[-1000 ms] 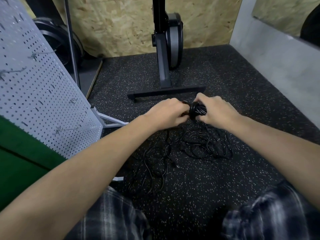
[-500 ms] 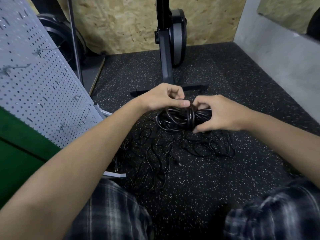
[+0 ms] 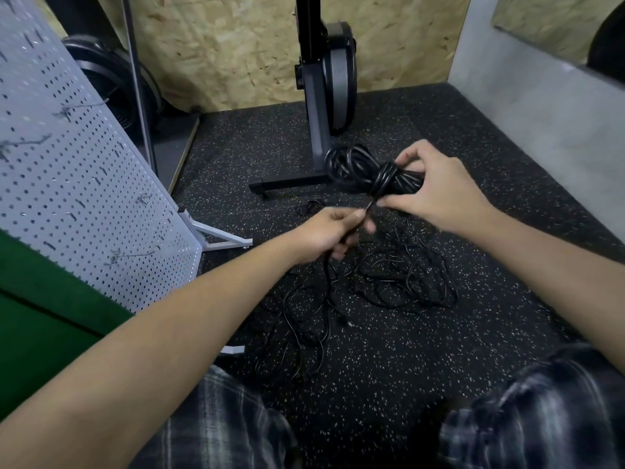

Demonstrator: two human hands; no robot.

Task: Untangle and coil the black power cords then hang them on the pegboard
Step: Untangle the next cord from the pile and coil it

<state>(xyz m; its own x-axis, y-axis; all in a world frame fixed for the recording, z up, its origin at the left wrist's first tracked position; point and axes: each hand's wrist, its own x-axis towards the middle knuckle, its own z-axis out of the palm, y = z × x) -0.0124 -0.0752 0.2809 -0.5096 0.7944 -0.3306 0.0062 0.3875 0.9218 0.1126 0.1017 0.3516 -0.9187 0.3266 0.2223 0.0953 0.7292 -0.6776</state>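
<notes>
- Black power cord bundle (image 3: 365,170): coiled and wrapped round its middle with several turns, held in the air above the floor (image 3: 422,367), its free loop pointing toward the exercise machine (image 3: 319,130).
- Right hand (image 3: 436,194): its grip is closed round the near end of the bundle, thumb on top and fingers curled beneath.
- Left hand (image 3: 328,235): lower and nearer, its grip pinches a strand between thumb and forefinger; the strand runs up to the wrapped middle.
- Tangled cords (image 3: 399,282): a loose black heap lying on the speckled floor below both hands, between the person's knees and the machine's base.
- Pegboard (image 3: 67,184): white, leaning at the left, with wire hooks (image 3: 132,255) on it; no cord hangs there.
</notes>
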